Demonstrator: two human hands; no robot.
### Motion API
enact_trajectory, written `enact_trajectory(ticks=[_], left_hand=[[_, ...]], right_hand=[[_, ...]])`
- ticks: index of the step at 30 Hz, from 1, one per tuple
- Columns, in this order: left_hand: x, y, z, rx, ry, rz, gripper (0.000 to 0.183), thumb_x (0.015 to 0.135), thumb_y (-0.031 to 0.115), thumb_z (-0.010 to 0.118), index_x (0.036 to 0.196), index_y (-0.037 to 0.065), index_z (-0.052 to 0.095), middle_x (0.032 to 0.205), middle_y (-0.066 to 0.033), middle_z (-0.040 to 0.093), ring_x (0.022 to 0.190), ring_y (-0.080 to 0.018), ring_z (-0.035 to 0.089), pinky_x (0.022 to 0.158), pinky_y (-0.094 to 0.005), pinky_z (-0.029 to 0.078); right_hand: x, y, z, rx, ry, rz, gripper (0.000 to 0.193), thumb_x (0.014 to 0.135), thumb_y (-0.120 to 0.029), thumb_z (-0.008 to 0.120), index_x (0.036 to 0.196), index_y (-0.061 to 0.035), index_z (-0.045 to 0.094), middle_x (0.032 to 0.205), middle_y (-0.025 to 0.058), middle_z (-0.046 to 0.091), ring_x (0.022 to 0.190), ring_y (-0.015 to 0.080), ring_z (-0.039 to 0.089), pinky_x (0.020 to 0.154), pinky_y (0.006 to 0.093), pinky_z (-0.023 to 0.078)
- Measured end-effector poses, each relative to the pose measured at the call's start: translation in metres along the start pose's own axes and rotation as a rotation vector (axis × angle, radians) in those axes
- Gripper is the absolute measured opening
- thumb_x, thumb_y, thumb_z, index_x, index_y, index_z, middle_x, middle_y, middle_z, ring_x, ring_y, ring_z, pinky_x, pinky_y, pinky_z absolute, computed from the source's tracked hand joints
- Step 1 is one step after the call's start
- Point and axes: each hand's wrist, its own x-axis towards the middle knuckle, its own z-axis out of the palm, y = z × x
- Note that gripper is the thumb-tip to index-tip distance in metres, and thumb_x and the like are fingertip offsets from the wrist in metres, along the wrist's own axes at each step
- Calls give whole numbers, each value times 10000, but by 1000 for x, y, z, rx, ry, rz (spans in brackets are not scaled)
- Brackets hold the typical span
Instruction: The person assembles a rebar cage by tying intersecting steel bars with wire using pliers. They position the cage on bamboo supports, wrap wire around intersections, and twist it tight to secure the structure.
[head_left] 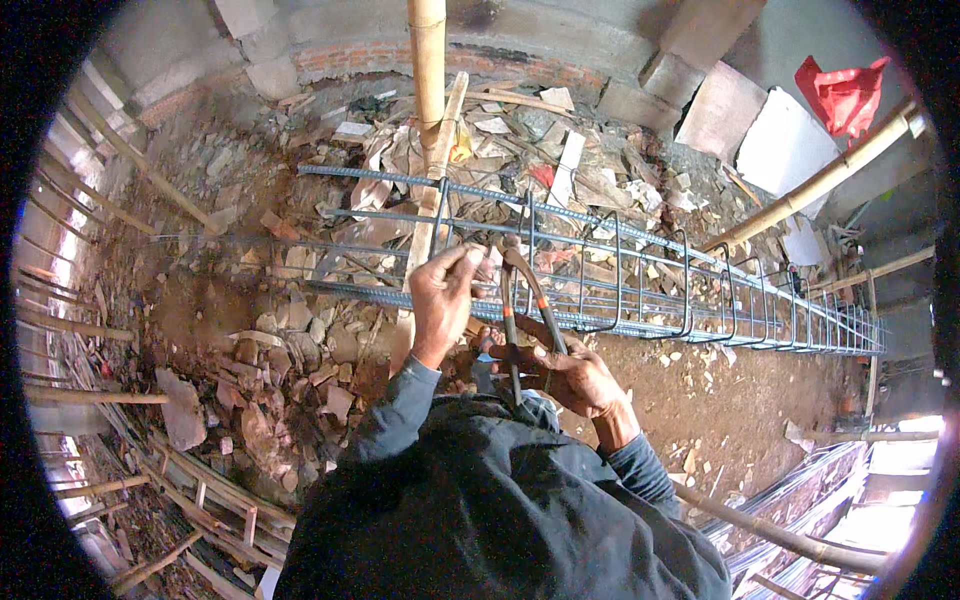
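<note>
Pincers [508, 305] with long dark handles, one bearing an orange mark, stand in front of me with their jaws up at the bars. My right hand [582, 380] is closed on the lower part of the handles. My left hand [442, 300] is raised left of the jaws, thumb and fingers pinched together; what they hold, if anything, is too small to make out. Both hands are at the near side of a long rebar cage [580, 213], made of ribbed bars with dark square stirrups, which stretches away to the right.
A wooden plank [428, 225] crosses the cage's left part, beside an upright bamboo pole [427, 70]. Another bamboo pole [820, 180] slants at the right, near a red plastic bag [840, 95] and a white board [785, 140]. Broken rubble [265, 420] covers the ground at left.
</note>
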Motion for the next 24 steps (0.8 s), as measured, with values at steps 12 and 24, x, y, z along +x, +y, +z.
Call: enact_trajectory(ticks=[12,24], left_hand=[[43,9,-82,-167,653,215,289,1094,300,570,1187,64,708,918,-33,677,790,-138,634,743,-292,519],[-64,-28,-226,-242,721,-292,450,1019,557,608,1240,165,628,1113,36,556,722,-50,377,601,-206,316]], right_hand=[[-47,39,-51,-765,91,83,582,1008,-393,713,1485,-87,579,1367,114,680,1280,217,566,1117,422,431],[-74,9,-36,-475,665,-651,411,1012,-208,716,1358,-8,619,1244,118,701,1072,199,656,940,376,521]])
